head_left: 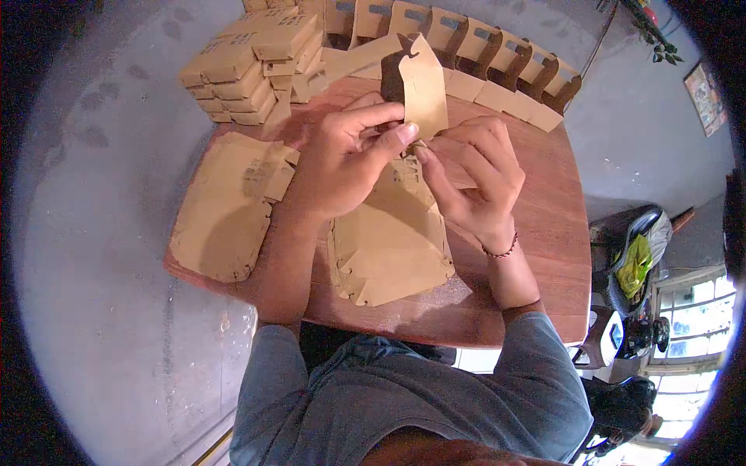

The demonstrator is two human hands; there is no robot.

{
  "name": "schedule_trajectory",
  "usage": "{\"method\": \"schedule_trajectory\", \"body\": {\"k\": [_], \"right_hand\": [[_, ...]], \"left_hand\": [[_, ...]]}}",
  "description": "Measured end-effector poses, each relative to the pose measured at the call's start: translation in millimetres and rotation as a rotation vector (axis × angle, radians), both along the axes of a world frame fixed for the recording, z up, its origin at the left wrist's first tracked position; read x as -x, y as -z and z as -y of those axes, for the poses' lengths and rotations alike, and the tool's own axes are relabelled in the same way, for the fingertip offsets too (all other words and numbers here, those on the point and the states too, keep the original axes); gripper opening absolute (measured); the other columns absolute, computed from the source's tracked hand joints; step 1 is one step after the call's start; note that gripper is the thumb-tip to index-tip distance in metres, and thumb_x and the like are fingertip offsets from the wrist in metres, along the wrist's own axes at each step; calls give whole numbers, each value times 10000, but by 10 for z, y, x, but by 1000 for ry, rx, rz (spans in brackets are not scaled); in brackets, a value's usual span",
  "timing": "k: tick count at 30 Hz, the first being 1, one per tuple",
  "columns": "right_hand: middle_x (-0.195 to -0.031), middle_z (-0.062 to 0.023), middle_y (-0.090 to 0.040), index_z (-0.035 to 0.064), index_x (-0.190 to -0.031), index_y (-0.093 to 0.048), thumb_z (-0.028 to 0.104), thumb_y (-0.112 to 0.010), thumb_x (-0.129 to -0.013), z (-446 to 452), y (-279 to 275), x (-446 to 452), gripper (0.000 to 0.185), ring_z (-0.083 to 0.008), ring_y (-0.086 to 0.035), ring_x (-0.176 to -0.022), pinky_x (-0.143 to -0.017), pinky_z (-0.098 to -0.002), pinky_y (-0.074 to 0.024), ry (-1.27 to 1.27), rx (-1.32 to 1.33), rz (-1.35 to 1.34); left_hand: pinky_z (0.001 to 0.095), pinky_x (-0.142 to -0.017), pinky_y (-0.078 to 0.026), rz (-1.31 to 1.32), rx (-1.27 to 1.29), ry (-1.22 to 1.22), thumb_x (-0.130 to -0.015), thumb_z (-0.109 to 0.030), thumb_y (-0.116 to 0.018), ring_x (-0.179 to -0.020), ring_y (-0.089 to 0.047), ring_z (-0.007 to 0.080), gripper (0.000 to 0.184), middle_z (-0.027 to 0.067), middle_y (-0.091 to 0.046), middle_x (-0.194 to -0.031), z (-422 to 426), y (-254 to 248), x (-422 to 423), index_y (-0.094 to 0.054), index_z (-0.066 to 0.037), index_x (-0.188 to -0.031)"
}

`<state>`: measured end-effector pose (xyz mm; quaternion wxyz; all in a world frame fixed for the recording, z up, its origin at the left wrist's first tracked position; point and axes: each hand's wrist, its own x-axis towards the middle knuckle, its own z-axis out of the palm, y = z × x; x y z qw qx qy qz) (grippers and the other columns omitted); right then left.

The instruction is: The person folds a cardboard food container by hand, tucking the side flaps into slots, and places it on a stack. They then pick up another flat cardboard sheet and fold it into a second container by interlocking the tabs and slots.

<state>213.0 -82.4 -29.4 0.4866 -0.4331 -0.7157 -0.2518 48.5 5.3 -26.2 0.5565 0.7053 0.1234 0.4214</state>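
Above the middle of the table, a partly folded brown cardboard box (426, 89) stands with a notched top edge and a dark inner side. My left hand (353, 151) grips its lower left, thumb in front and the other fingers partly hidden behind. Thumb and forefinger of my right hand (478, 171) pinch the box's bottom edge, close to the left thumb. Beneath both hands lies a flat cardboard blank (388, 241) with notched edges and small print. Another stack of flat blanks (221, 206) rests beside my left forearm.
Piled flat cardboard boxes (252, 58) stand at the back left. A curved row of folded cardboard carriers (509, 66) with handle cutouts lines the table's far edge. The wooden table (536, 233) meets a grey wall at the back. Bags (637, 260) are off to the right.
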Motion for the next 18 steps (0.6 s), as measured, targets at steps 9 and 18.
{"method": "schedule_trajectory", "body": {"k": [9, 18], "right_hand": [[-791, -60, -646, 73, -789, -681, 46, -776, -694, -15, 71, 48, 137, -246, -560, -735, -670, -348, -430, 8, -47, -120], [-794, -55, -642, 72, -849, -682, 51, -787, -709, 6, 56, 100, 177, -245, -558, -738, -677, -345, -412, 53, -11, -199]], "left_hand": [[224, -666, -428, -9, -99, -43, -940, -86, -649, -785, -523, 68, 205, 23, -591, -891, 1, 23, -14, -671, 89, -1045], [240, -775, -478, -14, -126, -71, -944, -91, -639, -890, -579, 91, 227, 48, -650, -964, 45, -45, 8, -669, 91, -1076]]}}
